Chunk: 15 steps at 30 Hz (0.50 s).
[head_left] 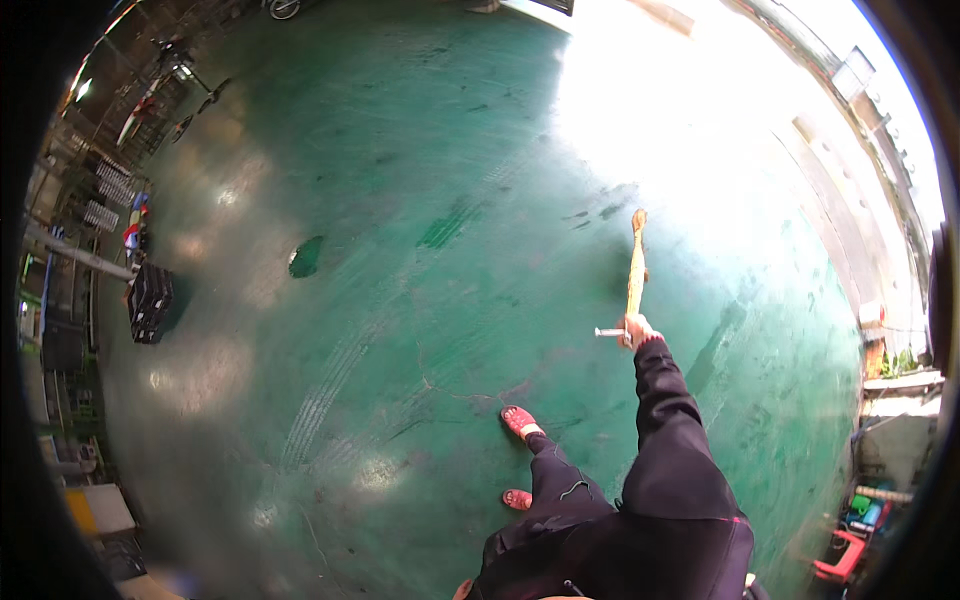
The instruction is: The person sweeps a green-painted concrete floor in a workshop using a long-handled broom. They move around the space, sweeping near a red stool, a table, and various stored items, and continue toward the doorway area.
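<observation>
The right hand (634, 329) is stretched forward at the end of a black sleeve (668, 420), and its fingers are closed around the near end of a long wooden stick (635, 268). The stick points away from the person, over the green floor (400, 250), and its far end lies close to the bright sunlit part of the floor. A short pale bar (608, 332) sticks out to the left just beside the hand; I cannot tell if it belongs to the stick or if the hand grips it also. The left hand is not visible in the picture.

Below the hand, two feet in red sandals (519, 421) stand on the floor, one in front of the other, with dark trousers above them. A dark green patch (305, 257) marks the floor to the left, well apart from the stick. Further left, a stack of black crates (150, 303) stands near the wall, with metal racks (105, 200) behind it. At the lower right edge there is a red plastic stool (838, 563)
</observation>
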Motion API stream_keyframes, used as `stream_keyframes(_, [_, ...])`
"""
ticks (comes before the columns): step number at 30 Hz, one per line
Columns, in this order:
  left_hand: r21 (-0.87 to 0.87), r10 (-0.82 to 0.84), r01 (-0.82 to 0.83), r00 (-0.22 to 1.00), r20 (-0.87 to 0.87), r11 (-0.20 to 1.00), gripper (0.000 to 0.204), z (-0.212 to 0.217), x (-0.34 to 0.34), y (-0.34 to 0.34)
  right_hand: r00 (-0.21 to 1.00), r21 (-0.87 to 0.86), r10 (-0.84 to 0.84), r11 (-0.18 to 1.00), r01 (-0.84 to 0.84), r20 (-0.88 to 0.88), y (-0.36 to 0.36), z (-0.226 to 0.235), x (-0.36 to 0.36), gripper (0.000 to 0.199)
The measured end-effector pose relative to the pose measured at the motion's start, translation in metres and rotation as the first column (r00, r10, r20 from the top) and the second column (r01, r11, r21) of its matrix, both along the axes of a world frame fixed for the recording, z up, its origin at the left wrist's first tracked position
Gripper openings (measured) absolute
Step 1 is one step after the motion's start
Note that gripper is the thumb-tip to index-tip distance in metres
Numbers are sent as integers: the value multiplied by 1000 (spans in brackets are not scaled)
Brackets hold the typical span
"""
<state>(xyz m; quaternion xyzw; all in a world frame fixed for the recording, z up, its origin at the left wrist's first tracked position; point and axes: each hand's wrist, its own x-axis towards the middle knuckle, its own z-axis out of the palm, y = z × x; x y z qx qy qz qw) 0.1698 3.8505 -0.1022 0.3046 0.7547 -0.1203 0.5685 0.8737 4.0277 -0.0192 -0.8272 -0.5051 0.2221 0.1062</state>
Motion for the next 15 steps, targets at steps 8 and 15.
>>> stream_keyframes(8, [65, 110, -113, 993, 36, 991, 30, 100, 33, 111, 964, -474, -255, 860, 190, -76, 102, -105, -77, 23])
stream_keyframes(15, [9, 47, -47, 999, -16, 999, 31, 160, 5, 70, 851, -481, -400, 852, 208, -340, 98, -57, -274, 38])
